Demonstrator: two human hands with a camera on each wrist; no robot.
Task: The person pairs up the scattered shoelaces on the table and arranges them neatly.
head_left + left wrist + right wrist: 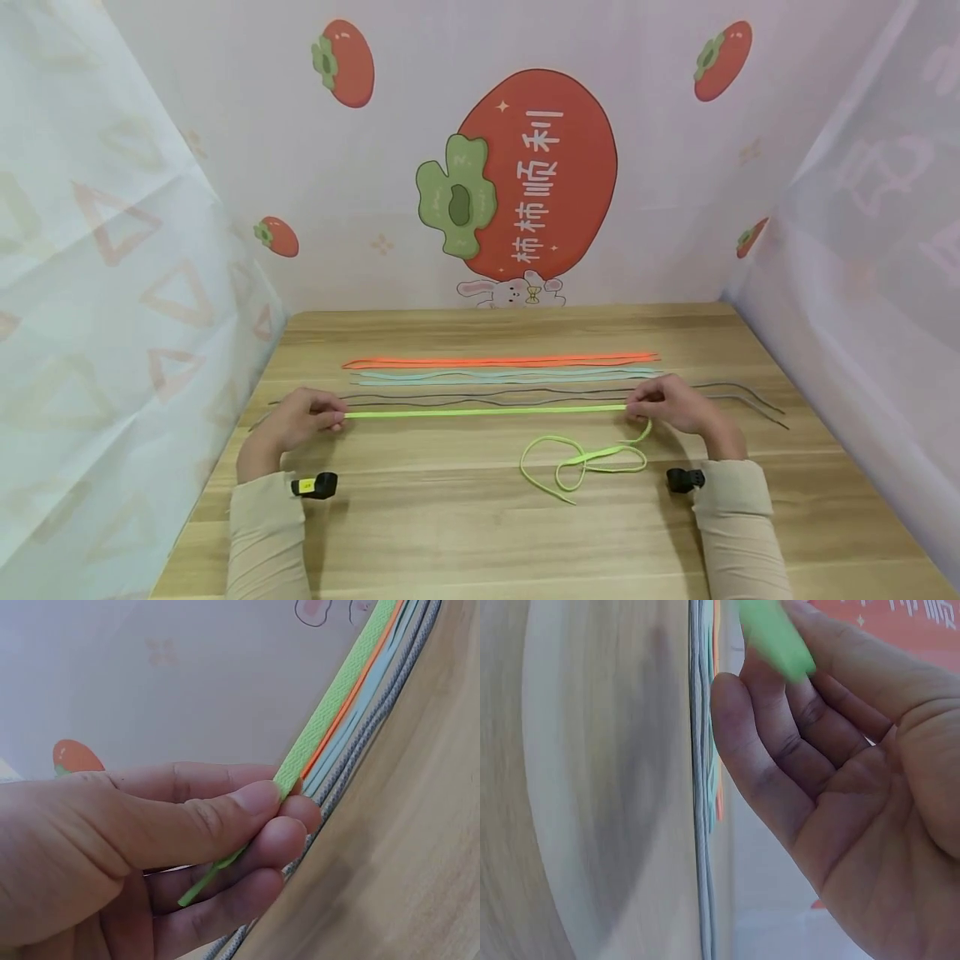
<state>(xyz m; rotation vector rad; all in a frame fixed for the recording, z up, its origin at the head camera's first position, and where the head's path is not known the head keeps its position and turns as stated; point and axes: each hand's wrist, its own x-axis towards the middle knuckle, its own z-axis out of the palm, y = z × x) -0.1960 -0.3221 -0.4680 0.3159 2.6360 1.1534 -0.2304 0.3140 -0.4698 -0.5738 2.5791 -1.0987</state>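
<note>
A flat neon-green shoelace (487,411) is stretched straight between both hands, above the table. My left hand (303,418) pinches it between thumb and fingers; in the left wrist view the lace's narrow tip (196,889) pokes out below the thumb. My right hand (671,406) pinches the lace farther along, and in the right wrist view a blurred green piece (780,641) shows at the fingertips. From the right hand the slack hangs down and lies in loose loops (592,457) on the wood.
Behind the green lace lie grey laces (738,396), pale blue laces (495,377) and orange laces (495,362), in roughly parallel rows across the wooden table (420,533). A printed cloth (405,167) stands at the back, with pale sheets on both sides.
</note>
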